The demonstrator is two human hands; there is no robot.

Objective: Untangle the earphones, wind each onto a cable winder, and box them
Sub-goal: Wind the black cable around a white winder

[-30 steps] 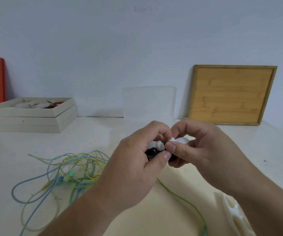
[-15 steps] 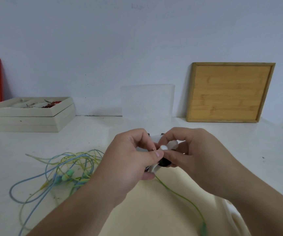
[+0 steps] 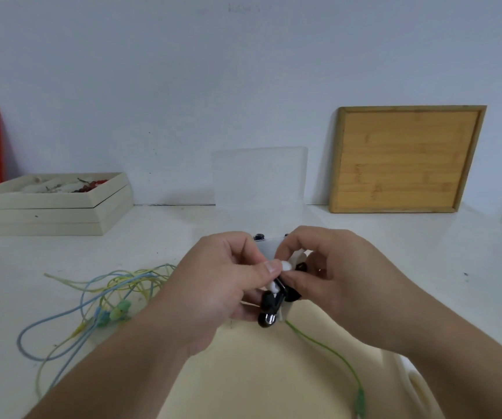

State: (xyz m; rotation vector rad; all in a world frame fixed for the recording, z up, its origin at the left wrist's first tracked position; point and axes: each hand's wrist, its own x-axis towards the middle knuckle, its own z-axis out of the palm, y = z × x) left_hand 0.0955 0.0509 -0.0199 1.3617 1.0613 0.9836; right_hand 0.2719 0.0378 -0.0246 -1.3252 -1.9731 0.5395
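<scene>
Pinching together, left hand (image 3: 213,285) and right hand (image 3: 337,276) clamp a white cable winder (image 3: 286,265) wrapped with glossy black earphones (image 3: 269,308).

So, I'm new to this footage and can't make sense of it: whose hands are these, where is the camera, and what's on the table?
There is no machine here: a person wears one camera on the head, looking down at their bare hands. The left hand and right hand both pinch a white cable winder with black earphones wound on it. On the table, to the left, lies a tangle of blue and yellow-green earphone cables; another green cable trails toward the lower right. Behind the hands stands a clear plastic box, its lid up. A wooden tray leans on the wall.
</scene>
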